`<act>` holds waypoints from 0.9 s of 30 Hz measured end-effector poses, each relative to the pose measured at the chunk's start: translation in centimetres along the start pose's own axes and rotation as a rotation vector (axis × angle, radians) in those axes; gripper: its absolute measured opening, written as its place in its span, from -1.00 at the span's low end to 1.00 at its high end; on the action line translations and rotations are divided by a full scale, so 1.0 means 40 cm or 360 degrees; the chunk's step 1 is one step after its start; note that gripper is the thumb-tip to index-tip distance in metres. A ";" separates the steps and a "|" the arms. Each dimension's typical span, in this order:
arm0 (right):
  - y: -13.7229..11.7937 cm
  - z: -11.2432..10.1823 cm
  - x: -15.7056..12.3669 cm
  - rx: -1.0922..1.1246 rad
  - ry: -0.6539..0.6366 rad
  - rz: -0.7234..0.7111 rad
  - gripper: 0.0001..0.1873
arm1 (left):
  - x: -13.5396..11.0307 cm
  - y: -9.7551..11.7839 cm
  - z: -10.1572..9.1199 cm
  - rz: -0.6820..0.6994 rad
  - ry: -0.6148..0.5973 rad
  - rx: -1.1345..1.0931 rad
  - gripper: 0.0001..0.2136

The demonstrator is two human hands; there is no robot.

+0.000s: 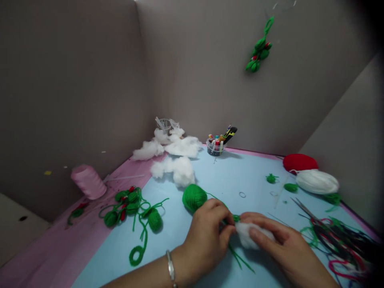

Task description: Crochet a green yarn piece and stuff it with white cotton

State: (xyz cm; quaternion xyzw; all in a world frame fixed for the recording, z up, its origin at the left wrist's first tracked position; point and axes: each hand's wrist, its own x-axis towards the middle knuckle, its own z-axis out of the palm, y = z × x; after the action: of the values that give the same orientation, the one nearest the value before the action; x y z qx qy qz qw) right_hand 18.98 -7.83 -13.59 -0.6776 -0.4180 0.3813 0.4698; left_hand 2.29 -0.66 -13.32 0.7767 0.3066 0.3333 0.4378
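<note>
Left hand (pixel 207 240) and right hand (pixel 285 244) are close together over the front of the blue counter sheet (pixel 240 172). Right hand clamps one cotton wad (pixel 250 236). Left hand pinches a green yarn strand (pixel 235 218) at the wad's edge; its exact grip is partly hidden. The strand runs back to one green yarn ball (pixel 194 198) just beside the left hand, probably placed there for short, slack feed. Two loose green ends (pixel 240 258) hang below the hands. One silver bangle (pixel 171 269) sits on the left wrist.

Spare stock looks parked around the edges, leaving the front work area open. Three main cotton heaps (pixel 183 146) lie at the back. Left, on the pink sheet (pixel 75 248), is a green yarn cluster (pixel 129 204) with about five balls; exact count unclear. Right: one red yarn ball (pixel 300 163), one white yarn ball (pixel 317 181), three green tufts (pixel 271 179), and a yarn tangle (pixel 339 244). One pink thread cone (pixel 88 182) sits far left. One green yarn ornament (pixel 259 48) hangs on the wall.
</note>
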 end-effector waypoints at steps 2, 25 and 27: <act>-0.002 0.004 0.000 -0.0011 0.0026 -0.0017 -0.52 | 0.001 0.001 -0.001 -0.0005 0.0033 -0.0019 -0.87; 0.024 0.046 -0.015 -0.0343 0.0284 -0.0430 -0.76 | -0.008 0.016 0.034 -0.0476 0.0228 -0.0345 -0.72; 0.024 0.046 -0.016 -0.0360 0.0302 -0.0415 -0.74 | -0.015 0.023 0.037 -0.0477 0.0219 -0.0379 -0.69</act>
State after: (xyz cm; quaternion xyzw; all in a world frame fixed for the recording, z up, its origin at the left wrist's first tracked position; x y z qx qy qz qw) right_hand 17.26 -8.05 -14.93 -0.6991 -0.4963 0.2022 0.4734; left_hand 3.27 -2.22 -13.26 0.6405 0.4065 0.3507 0.5491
